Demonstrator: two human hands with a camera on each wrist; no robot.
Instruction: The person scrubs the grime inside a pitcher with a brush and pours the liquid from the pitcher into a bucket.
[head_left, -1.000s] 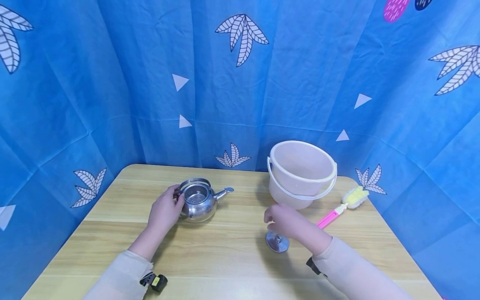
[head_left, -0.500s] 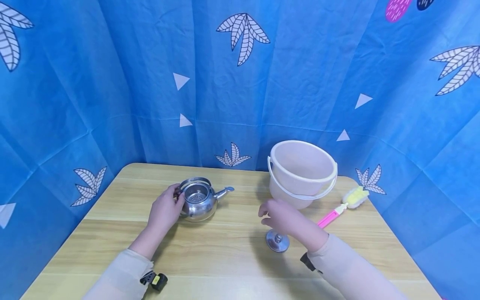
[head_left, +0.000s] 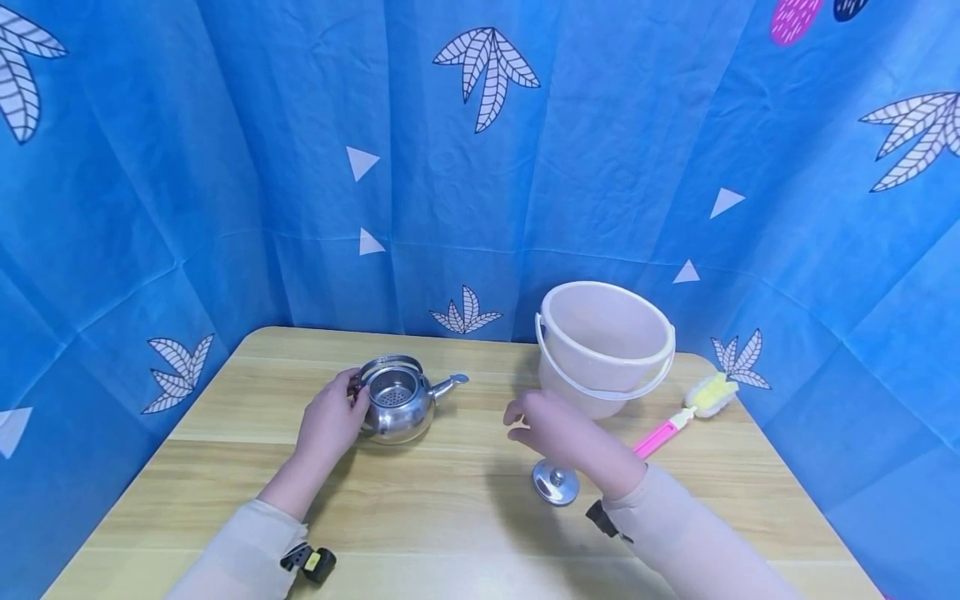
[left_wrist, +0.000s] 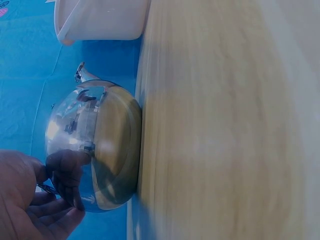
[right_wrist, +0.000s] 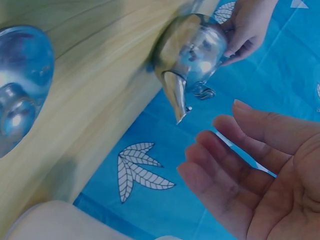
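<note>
Blue leaf-printed curtain [head_left: 465, 183] hangs behind my surface [head_left: 420, 533], where the steel teapot [head_left: 401, 427] stands at the left, held high on its side in my left grip [head_left: 330, 417], while my right grip [head_left: 558, 429] hovers, relaxed and carrying nothing, near the lid [head_left: 556, 483]. I expect the pot to be fairly light, stiff and sturdy but slippery where polished, so I'd hold it high, not round the bulge. Only the head view shows me the strainer [head_left: 393, 396] inside; the left wrist view shows the base [left_wrist: 133, 150] meeting the surface.
</note>
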